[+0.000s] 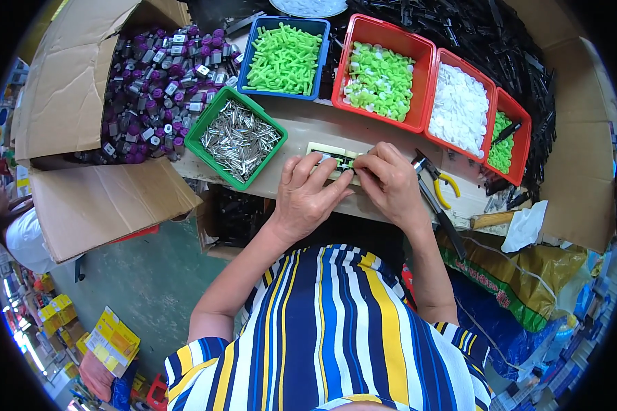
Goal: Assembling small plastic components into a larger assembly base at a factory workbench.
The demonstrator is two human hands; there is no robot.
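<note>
Both my hands work close together over a cream-coloured block [317,148] at the table's near edge. In the block lies a small black part with a bright green piece [343,162]. My left hand [307,193] has its fingers curled over the block, with thumb and fingertips pressed at the black part. My right hand [393,183] pinches at the other end of that part, and its fingertips hide most of what they grip. Just left of the block stands a green bin [197,135] of silver metal pins [238,139].
A blue bin [324,41] holds green sticks; three red bins [428,103] hold green and white pieces. Right of my hands lie a hammer [433,195] and yellow-handled pliers [448,188]. A carton [62,89] with purple-and-grey parts stands left; black parts [459,34] are heaped behind.
</note>
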